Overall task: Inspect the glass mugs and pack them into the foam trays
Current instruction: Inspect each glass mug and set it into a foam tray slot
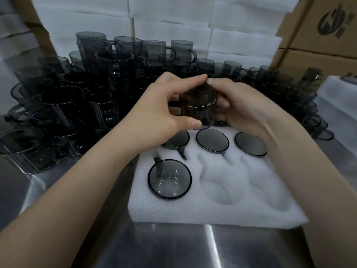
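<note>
Both hands, left hand (pixel 164 105) and right hand (pixel 243 107), pinch a smoked-glass mug (pixel 199 105) above the foam tray (pixel 212 209); a loosened fingertip hold could drop it onto the packed mugs (pixel 212 140).

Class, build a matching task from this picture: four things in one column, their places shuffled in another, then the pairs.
1 held mug
2 foam tray
3 cardboard boxes
4 loose mugs

A stacked at far right
B piled left of and behind the tray
C on the steel table, near edge
D between left hand and right hand

Pairs: 1-D, 2-C, 3-A, 4-B
</note>
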Available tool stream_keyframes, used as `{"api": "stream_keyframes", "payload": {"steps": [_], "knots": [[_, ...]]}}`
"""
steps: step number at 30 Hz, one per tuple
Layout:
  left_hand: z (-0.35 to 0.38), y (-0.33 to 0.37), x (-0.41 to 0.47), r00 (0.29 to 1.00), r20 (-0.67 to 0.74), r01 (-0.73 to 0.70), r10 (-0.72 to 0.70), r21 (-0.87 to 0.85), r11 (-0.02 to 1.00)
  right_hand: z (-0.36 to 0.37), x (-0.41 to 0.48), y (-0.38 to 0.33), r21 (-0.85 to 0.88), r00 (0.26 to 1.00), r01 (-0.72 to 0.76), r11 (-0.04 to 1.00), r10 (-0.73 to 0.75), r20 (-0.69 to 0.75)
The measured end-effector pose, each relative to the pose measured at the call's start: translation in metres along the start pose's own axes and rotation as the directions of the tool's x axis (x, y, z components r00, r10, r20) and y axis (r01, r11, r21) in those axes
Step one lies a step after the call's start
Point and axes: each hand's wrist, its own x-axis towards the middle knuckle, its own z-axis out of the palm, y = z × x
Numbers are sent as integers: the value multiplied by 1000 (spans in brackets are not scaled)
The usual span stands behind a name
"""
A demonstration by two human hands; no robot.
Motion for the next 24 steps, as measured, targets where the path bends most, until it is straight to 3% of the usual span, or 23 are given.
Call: {"api": "stream_keyframes", "payload": {"steps": [3, 10, 16, 20, 24], "knots": [[1, -1, 0, 1000, 9, -18, 18, 58, 998, 1, 1, 3, 5, 1000, -11, 1000, 11, -8], [-4, -9, 2, 998, -11, -69, 68, -57, 996, -5, 0, 2, 277, 993, 0, 961, -33, 114], [-5, -8, 4, 996, -42, -91, 82, -316, 944, -11, -5, 0, 452, 956, 4, 892, -136, 260], [-8, -8, 6, 997, -75, -24, -20, -551, 834, -8, -5, 1, 404, 930, 87, 910, -220, 296], [-8, -6, 6, 996, -43, 43, -84, -585, 810, -1, -4, 2, 269, 941, 199, 942, -261, 217]]}}
